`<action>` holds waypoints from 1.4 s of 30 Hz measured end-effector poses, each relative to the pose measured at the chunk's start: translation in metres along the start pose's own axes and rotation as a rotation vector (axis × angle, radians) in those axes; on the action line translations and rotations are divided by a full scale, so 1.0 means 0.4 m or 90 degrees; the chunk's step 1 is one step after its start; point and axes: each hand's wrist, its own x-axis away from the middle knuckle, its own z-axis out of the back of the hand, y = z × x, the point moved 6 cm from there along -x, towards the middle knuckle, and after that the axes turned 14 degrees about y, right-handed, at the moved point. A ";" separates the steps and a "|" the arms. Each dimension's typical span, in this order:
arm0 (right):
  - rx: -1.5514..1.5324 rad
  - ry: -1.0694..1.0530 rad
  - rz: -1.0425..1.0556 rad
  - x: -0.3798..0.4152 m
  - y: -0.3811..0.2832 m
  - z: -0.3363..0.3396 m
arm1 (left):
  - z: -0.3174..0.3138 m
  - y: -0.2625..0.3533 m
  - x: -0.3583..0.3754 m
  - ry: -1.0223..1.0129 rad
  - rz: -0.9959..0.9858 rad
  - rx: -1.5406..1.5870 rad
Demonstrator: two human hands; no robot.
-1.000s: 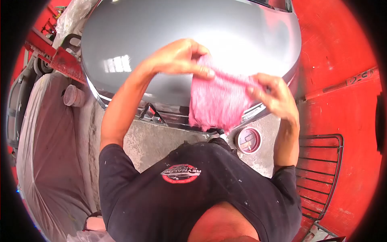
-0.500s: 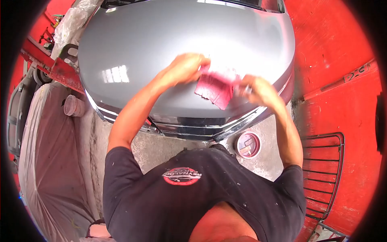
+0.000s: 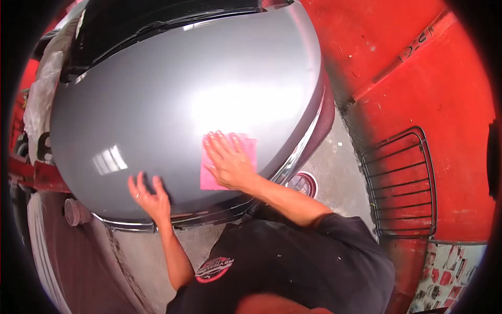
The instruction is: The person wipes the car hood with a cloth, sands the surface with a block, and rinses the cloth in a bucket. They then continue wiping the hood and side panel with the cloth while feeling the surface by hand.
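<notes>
A pink cloth [image 3: 247,152] lies spread on the grey car hood [image 3: 157,110], near its front edge. My right hand [image 3: 228,161] is flat on top of the cloth, fingers extended and pressing it against the paint. To the left, my left hand [image 3: 150,198] is over the front part of the hood with its fingers apart and nothing in them. A ring shows on one of its fingers.
A round bucket [image 3: 315,184] stands on the floor beyond the bumper. Another bucket [image 3: 77,212] is at the left by a covered object [image 3: 68,251]. A black metal rack [image 3: 400,184] leans by the red wall [image 3: 449,120].
Both hands held the bunched cloth above the hood before. Now the cloth is spread under my right hand, and my left hand has let go and moved left. The view has turned.
</notes>
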 end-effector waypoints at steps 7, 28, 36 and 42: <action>0.166 -0.126 -0.053 -0.011 0.393 0.167 | 0.031 -0.258 0.103 0.060 0.125 -0.307; 0.416 0.008 -0.299 -0.869 1.417 0.089 | 0.016 -0.285 0.151 0.020 0.163 -0.370; 0.263 0.051 0.043 -0.796 0.996 -0.054 | 0.008 -0.214 0.132 0.035 0.212 -0.384; 0.108 -0.058 0.005 -0.828 0.638 -0.197 | 0.020 -0.186 0.122 -0.001 0.236 -0.443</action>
